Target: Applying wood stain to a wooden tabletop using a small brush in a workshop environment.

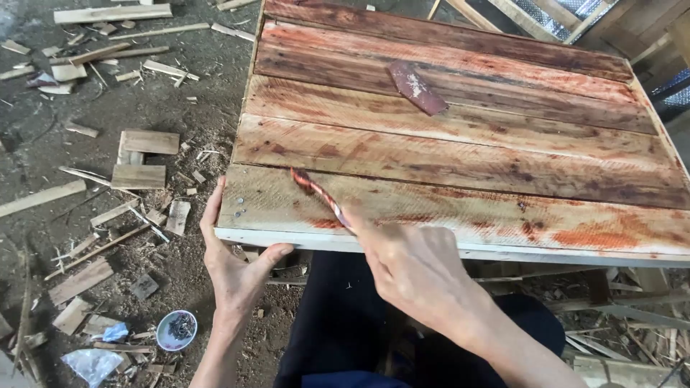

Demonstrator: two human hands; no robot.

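A wooden panel of several planks (445,136), stained reddish brown, lies in front of me. My right hand (413,269) grips a thin stained brush (316,192), whose tip rests on the nearest plank near its left end. My left hand (233,269) clasps the panel's near left corner, thumb under the pale edge, fingers up along the side. A dark red stained rag (417,88) lies on the planks further back. Orange-red patches mark the nearest plank at the right.
Wood offcuts and slats (136,165) litter the dirt floor on the left. A small round bowl of nails (177,330) and a crumpled plastic bag (92,363) lie near my left arm. More timber lies under the panel at the right.
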